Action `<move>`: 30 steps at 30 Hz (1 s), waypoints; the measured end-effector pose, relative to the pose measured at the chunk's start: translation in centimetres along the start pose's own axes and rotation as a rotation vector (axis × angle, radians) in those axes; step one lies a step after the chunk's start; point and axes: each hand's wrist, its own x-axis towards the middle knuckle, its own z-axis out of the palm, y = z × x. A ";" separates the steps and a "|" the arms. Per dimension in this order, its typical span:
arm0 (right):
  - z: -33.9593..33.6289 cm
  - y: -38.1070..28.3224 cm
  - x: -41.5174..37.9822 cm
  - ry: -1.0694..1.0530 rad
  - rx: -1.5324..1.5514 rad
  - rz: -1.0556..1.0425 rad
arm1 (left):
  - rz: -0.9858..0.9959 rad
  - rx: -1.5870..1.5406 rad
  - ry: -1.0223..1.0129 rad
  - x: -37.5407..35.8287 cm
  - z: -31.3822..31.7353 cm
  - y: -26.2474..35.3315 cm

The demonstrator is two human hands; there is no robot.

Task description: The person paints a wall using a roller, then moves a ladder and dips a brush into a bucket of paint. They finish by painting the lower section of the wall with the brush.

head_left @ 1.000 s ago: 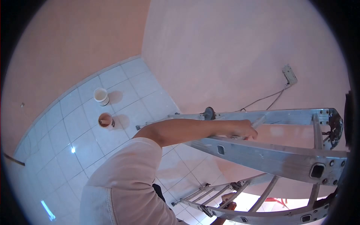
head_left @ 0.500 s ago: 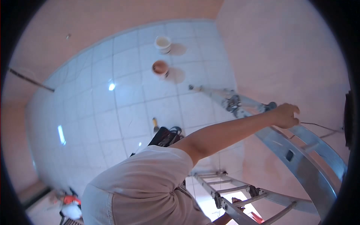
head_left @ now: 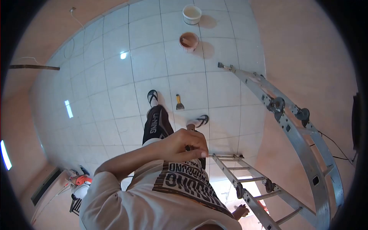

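Note:
My left hand (head_left: 189, 145) is in front of my chest, fingers loosely curled, with nothing visible in them. Lower right, my right hand (head_left: 240, 211) is beside the aluminium folding ladder (head_left: 303, 153); its fingers look apart, and contact with a rail cannot be made out. The ladder is opened out, with dark round hinges on its rails. On the tiles between my sandalled feet lies a scraper (head_left: 179, 102) with a yellow handle. Farther off stand a bucket with brownish-pink contents (head_left: 189, 45) and a white bucket (head_left: 191, 16).
Pale tiled floor (head_left: 115, 92) spreads ahead and to the left, bounded by pinkish walls (head_left: 303, 50). A dark strip (head_left: 34, 67) juts from the left wall. Thin cables hang by the walls. At lower left is a red and white object (head_left: 81, 180) I cannot identify.
My left hand has come away from the ladder on the right and back to my chest, its fingers more curled. My view has shifted, and my feet and the whole scraper now show.

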 end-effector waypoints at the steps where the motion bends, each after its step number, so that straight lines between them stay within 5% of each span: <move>1: 0.1 1.0 -1.5 0.022 0.000 0.022 | 0.072 -0.038 0.016 -0.6 -2.4 2.6; 8: 2.8 11.6 -13.8 0.214 0.028 0.254 | 0.477 -0.547 -0.203 -3.5 -13.8 18.8; 14: 12.9 21.6 -24.0 0.165 0.017 0.483 | 0.953 -0.910 -0.201 -2.4 -17.2 22.1; 18: 25.2 24.1 -31.3 0.132 -0.072 0.474 | 0.720 -0.654 -0.200 -0.8 -26.7 23.4; 23: 41.2 24.2 -38.5 -0.248 -0.260 0.535 | 0.303 -0.394 0.097 3.6 -38.8 25.1; 27: 57.5 20.3 -42.4 -0.277 -0.441 0.076 | -0.021 -0.114 0.411 10.1 -52.2 20.8; 30: 63.6 20.9 -45.7 -0.180 -0.630 -0.195 | -0.228 0.257 0.638 12.1 -62.6 13.1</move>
